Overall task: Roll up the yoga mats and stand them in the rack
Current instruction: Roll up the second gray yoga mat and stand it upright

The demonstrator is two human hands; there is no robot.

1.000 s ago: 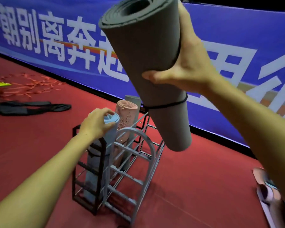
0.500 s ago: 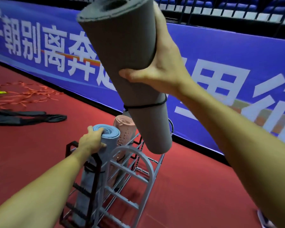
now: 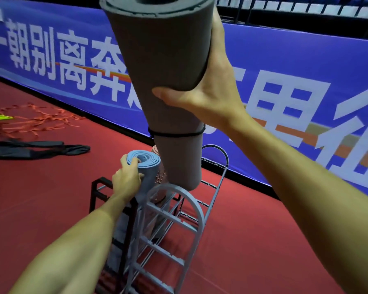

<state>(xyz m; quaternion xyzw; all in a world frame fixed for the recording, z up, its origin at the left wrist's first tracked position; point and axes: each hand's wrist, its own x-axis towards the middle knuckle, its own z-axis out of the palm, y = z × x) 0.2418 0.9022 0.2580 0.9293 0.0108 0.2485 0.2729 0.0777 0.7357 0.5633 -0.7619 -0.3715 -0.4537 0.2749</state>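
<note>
Landmark: the rack (image 3: 170,225), a pale grey-blue frame with arched ends and ladder-like rungs, standing on the red floor (image 3: 253,240); a black frame section joins it on its left side
Right hand: the right hand (image 3: 208,90) is wrapped round the grey mat (image 3: 166,66), thumb across the front face, fingers hidden behind the roll
Grey mat: rolled tight, bound by a thin black band (image 3: 176,134) just below the gripping hand; held above the rack, tilted, its upper end nearest the camera; its lower end hangs just over the rack's top, beside the near arch; whether it touches the rack I cannot tell
Left hand: the left hand (image 3: 128,177) grips the top of the blue mat (image 3: 146,164), fingers curled over the rim of the roll
Blue mat: rolled, standing upright in the rack at its left side, its spiral end facing up
Pink mat: a pink mat (image 3: 158,177) stands in the rack just behind the blue one, mostly hidden by the grey roll
Beyond the rack: a blue banner (image 3: 285,85) with large white characters runs along the far edge of the floor
Left of the rack: a black bag (image 3: 36,148) lies flat on the floor, well apart; farther left a tangle of red straps (image 3: 34,122)
</note>
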